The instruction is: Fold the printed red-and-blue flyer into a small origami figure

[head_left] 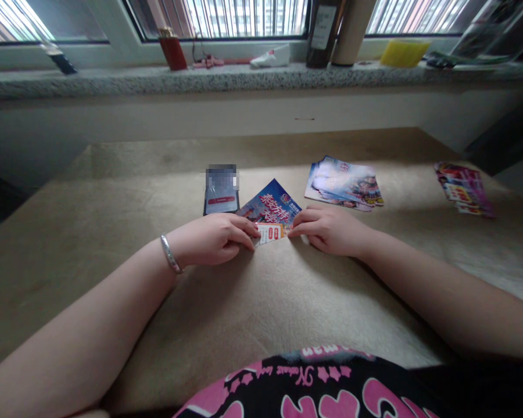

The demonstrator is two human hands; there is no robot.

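A blue printed flyer (275, 201) lies on the table between my hands, one corner pointing away from me. Its near part is folded over, showing a white strip with orange and red print. My left hand (220, 237), with a silver bangle at the wrist, presses the left end of the fold, fingers bent together. At the right end, my right hand (325, 228) pinches the fold between thumb and fingers. Just beyond my left hand lies a phone (222, 200) with a lit screen. The undersides of the flyer and my fingertips are partly hidden.
A fanned stack of similar flyers (344, 181) lies to the right, and folded pink paper strips (463, 190) farther right. Behind the table (148, 168), the stone windowsill (135, 82) carries a red bottle (172, 49), a dark bottle (325, 35) and a yellow object (404, 53).
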